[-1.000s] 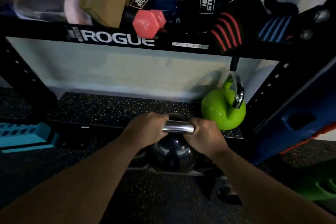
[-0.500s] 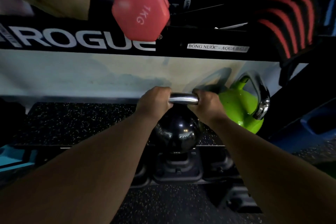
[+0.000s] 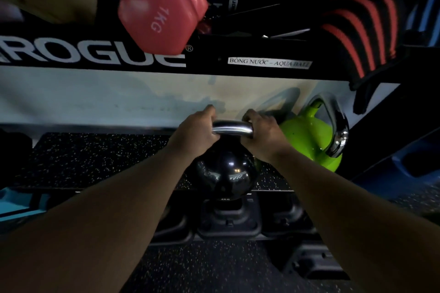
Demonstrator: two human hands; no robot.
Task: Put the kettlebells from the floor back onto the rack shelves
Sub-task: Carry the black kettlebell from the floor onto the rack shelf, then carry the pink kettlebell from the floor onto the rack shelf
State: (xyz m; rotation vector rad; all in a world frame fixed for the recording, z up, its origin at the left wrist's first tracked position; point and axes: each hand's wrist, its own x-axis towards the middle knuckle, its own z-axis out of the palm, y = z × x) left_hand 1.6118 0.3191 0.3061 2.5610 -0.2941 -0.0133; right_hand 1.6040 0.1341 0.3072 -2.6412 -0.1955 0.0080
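A glossy black kettlebell [image 3: 226, 176] with a chrome handle hangs at the front edge of the lower rack shelf [image 3: 100, 162], a speckled black mat. My left hand [image 3: 195, 131] grips the handle's left end and my right hand [image 3: 262, 133] grips its right end. Whether the bell's base touches the shelf I cannot tell. A green kettlebell [image 3: 309, 143] with a chrome handle stands on the same shelf just to the right, close to my right hand.
The upper shelf beam marked ROGUE [image 3: 95, 54] runs overhead, with a pink 1 kg dumbbell [image 3: 159, 12] jutting over it and black-and-red wraps [image 3: 364, 31] hanging at the right. Black plastic bases [image 3: 228, 221] sit on the floor below. A blue block [image 3: 404, 169] stands at right.
Both hands have lifted the black kettlebell from in front of the rack up and forward over the lower shelf's edge. My head has moved closer to the rack.
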